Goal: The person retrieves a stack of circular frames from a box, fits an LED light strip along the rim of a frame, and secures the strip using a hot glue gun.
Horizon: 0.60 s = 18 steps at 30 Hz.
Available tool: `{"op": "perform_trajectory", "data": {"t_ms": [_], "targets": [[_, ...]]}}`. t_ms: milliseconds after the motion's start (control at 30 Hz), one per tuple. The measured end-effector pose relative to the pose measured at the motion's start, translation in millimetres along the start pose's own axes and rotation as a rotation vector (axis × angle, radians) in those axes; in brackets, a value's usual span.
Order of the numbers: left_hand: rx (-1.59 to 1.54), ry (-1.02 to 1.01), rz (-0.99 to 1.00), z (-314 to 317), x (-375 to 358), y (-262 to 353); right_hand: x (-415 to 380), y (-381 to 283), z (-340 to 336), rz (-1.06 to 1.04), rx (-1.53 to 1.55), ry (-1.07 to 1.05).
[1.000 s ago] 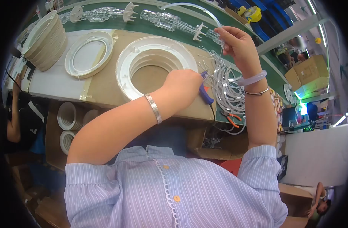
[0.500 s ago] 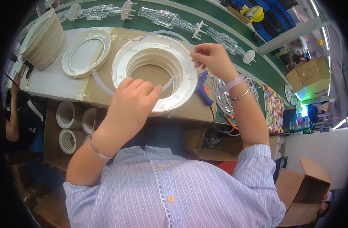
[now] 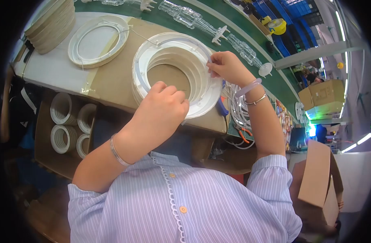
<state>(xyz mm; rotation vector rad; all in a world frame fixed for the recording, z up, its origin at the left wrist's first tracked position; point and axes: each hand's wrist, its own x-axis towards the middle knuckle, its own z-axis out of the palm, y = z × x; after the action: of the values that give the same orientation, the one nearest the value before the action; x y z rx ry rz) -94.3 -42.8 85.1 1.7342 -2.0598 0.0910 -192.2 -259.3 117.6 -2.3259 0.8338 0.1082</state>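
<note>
Smooth plastic over matt cardboard [image 3: 117,87]
Translucent plastic tube [image 3: 141,77] at the right grip [image 3: 230,67], white plastic ring [image 3: 207,101] beneath; glossy metal bangle [image 3: 116,150] behind the left grip [image 3: 163,111].

We are seeing the ring stack [image 3: 213,94] standing on the cardboard [image 3: 122,67], with a tube [image 3: 181,40] lying along its rim. To its left we are finding a single ring [image 3: 73,49], and farther left a tall stack [image 3: 52,28]. Behind, we are seeing clear parts [image 3: 193,20] lying in a row; to the right, a tubing bundle [image 3: 239,106] and pliers [image 3: 244,136]. Below the table's front left, a box [image 3: 43,135] is holding more rings [image 3: 60,108]
</note>
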Motion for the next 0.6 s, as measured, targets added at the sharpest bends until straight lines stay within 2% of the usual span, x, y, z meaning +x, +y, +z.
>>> {"op": "perform_trajectory", "data": {"t_ms": [33, 100, 233, 300, 500, 533, 600], "targets": [[-0.006, 0.005, -0.005, 2.2, -0.9, -1.7, 1.3, -1.9, 0.7, 0.002, -0.007, -0.005], [0.009, 0.180, 0.035, 6.7, -1.8, -4.5, 2.8, -4.1, 2.0, 0.020, -0.089, -0.001], [-0.023, 0.183, 0.015, 6.1, -3.1, -7.1, 3.0, -2.4, 3.4, 0.003, -0.150, 0.016], [-0.019, 0.190, 0.026, 6.9, -2.8, -6.5, -0.1, -2.0, 8.2, -0.090, -0.364, 0.155], [0.057, 0.216, 0.054, 6.0, 1.8, 1.0, -4.5, -0.5, 17.5, -0.283, -0.556, 0.301], [0.055, 0.216, 0.052, 4.5, 2.1, 2.8, -3.5, -1.4, 15.8, -0.283, -0.558, 0.297], [0.049, 0.044, 0.017, -0.7, 2.3, 6.1, -1.3, -5.5, 10.1, -0.156, -0.438, 0.147]]}}
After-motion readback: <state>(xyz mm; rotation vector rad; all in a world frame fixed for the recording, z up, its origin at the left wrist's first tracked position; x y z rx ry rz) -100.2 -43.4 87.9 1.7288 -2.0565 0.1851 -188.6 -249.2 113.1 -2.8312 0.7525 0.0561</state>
